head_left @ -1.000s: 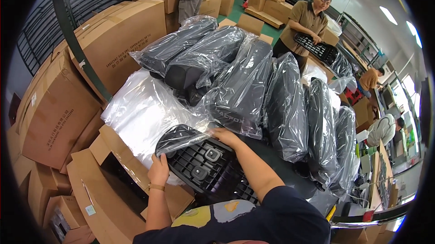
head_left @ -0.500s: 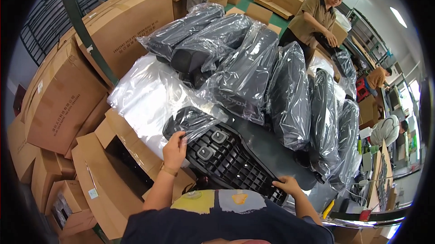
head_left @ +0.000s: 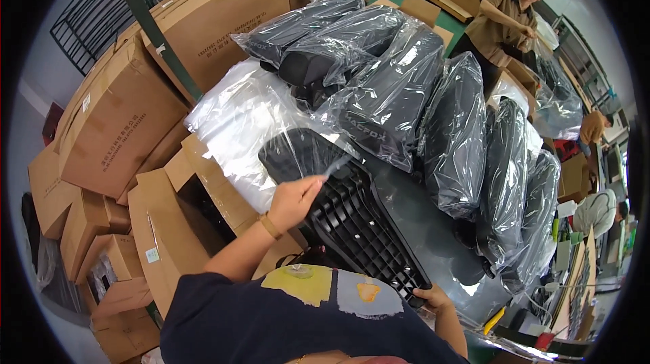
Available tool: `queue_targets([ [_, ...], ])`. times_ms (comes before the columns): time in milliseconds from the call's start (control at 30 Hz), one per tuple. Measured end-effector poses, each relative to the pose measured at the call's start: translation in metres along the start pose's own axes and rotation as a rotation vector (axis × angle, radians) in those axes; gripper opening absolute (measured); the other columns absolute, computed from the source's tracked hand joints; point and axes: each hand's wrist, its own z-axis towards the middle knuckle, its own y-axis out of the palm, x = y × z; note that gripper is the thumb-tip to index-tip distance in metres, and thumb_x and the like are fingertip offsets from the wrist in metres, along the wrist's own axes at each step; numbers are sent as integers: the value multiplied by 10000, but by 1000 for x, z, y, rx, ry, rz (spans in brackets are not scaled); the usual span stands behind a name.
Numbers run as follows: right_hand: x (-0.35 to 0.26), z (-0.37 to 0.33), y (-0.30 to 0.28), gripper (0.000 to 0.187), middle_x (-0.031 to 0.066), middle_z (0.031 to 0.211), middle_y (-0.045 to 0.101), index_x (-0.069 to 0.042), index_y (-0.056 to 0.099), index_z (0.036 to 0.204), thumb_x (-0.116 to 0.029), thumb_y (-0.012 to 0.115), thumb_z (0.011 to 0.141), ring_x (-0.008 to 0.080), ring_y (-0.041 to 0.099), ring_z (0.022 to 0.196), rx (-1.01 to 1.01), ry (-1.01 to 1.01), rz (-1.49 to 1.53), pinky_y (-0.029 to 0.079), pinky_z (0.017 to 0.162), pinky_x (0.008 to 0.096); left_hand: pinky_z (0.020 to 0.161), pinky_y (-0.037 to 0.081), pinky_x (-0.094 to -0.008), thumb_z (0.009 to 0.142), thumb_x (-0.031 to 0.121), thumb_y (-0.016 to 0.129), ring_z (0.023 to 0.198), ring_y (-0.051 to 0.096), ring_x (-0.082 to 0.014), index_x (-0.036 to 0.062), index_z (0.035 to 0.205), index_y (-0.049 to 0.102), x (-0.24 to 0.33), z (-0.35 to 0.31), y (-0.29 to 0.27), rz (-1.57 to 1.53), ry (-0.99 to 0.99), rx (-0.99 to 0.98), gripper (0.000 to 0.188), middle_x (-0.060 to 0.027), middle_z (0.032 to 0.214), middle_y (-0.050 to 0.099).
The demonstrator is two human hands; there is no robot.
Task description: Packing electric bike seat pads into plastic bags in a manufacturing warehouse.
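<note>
A long black seat [head_left: 369, 229] lies upside down before me, its ribbed plastic underside facing up. A clear plastic bag [head_left: 338, 163] covers its far left end. My left hand [head_left: 296, 201] pinches the bag's edge above the seat, fingers closed. At the near right end, my right hand [head_left: 433, 296] grips the seat's rim, the thumb on top and the other fingers partly hidden. Left of the seat is a pile of clear plastic bags [head_left: 230, 117].
Several bagged black seats [head_left: 453, 134] line the far and right sides of the dark table [head_left: 413, 212]. Cardboard boxes [head_left: 115, 120] crowd the left, beside a green post [head_left: 159, 39]. A co-worker [head_left: 501, 22] stands at the far right, handling a clear-bagged item.
My left hand has moved right along the seat, drawing the bag's edge over the underside. My right hand still holds the near end. The view has shifted, and the co-worker's arms have moved.
</note>
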Motion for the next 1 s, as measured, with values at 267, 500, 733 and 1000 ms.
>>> queue_targets([
  [267, -33, -28, 94, 716, 79, 1173, 579, 12, 447, 1311, -8, 759, 667, 180, 550, 1047, 38, -556, -220, 403, 954, 305, 762, 497, -251, 922, 170, 535, 839, 663, -246, 53, 1061, 654, 58, 37, -16, -225, 71, 7, 217, -134, 974, 669],
  [500, -46, -4, 146, 654, 92, 1111, 598, 11, 460, 1272, -52, 758, 694, 180, 569, 1008, -188, -498, 124, 445, 905, 305, 444, 419, -293, 767, 127, 653, 525, 578, -187, 120, 1049, 642, 143, 43, -7, 445, 681, -43, 282, -18, 636, 588],
  [733, -48, -3, 139, 635, 105, 1105, 593, -7, 464, 1253, -155, 763, 713, 209, 598, 950, -367, -407, 345, 482, 869, 333, 491, 477, -275, 765, 56, 625, 567, 615, -172, 50, 996, 658, 196, 39, -74, 644, 746, -93, 234, -45, 692, 635],
  [1000, -84, 31, 151, 565, 72, 1138, 566, 27, 438, 1297, -72, 668, 790, 134, 522, 1034, -231, -875, 13, 416, 925, 296, 513, 498, -285, 832, 128, 583, 640, 653, -193, 111, 958, 648, 206, 6, 75, 112, 727, -374, 142, -30, 774, 670],
])
